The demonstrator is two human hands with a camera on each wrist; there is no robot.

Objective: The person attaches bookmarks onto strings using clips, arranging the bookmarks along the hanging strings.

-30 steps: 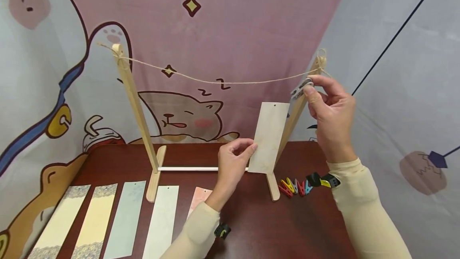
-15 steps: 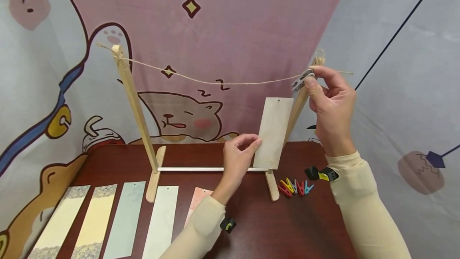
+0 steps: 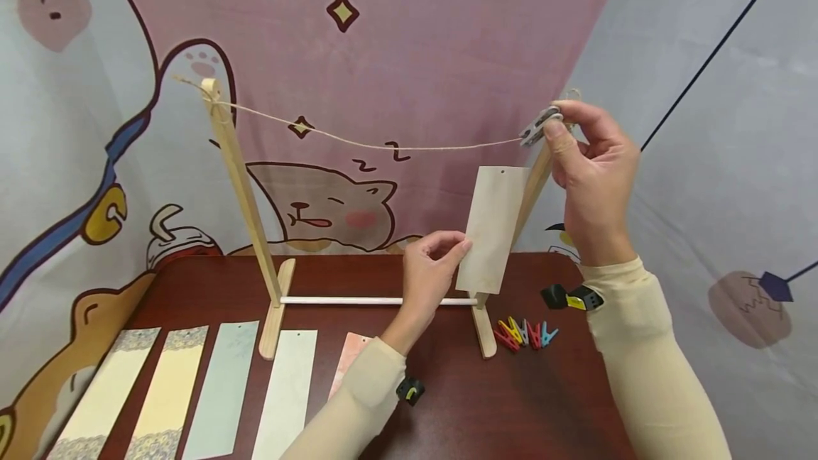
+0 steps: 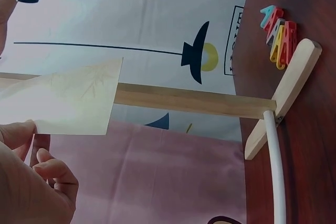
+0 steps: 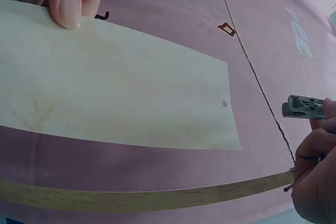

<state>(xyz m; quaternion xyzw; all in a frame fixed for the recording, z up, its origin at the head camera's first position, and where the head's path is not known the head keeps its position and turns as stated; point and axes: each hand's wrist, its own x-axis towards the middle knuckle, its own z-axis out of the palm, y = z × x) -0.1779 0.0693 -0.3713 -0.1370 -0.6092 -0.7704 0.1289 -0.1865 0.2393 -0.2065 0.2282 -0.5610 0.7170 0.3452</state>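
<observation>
My left hand [image 3: 431, 268] pinches a cream paper strip [image 3: 493, 229] by its left edge between thumb and fingers. The strip stands nearly upright, with a small hole near its top, just under the twine [image 3: 383, 148]. My right hand [image 3: 594, 169] pinches a grey clothespin [image 3: 540, 126] by its handle end, near the right post's top. In the head view the clothespin's tip overlaps the twine; in the right wrist view the clothespin [image 5: 304, 107] shows apart from it. The twine sags between two wooden posts.
A wooden post [image 3: 236, 183] and a white crossbar [image 3: 339, 300] belong to the stand on the dark red table [image 3: 511, 403]. Several coloured clothespins [image 3: 525, 333] lie by the right foot. Several paper strips [image 3: 220, 389] lie at the left, one pink strip [image 3: 348, 360] partly behind my left forearm.
My left hand has raised the cream strip and shifted it right, closer to the twine. My right hand has lifted the grey clothespin up to the level of the twine.
</observation>
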